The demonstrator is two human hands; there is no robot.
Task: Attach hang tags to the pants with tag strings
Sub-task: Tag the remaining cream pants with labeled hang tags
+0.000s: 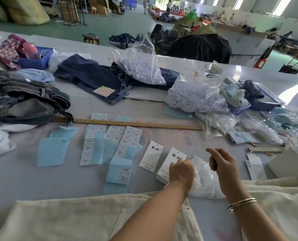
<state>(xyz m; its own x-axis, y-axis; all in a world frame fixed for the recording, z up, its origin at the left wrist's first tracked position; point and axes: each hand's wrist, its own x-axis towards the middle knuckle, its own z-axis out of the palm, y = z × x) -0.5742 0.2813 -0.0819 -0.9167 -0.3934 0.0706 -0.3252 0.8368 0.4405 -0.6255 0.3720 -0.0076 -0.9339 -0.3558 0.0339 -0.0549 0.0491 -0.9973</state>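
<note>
Pinching one end of a thin clear tag string between curled fingers of left hand, above stack of white hang tags. Right hand gripping the other end, fingers curled, string taut between both. Under the hands: clear bag of white tag strings. Single hang tag lying flat just left of the stack. Cream pants spread along near table edge, below both forearms. Silver bangle on right wrist. Farther back: wooden ruler, sticker sheets on blue backing, dark jeans.
</note>
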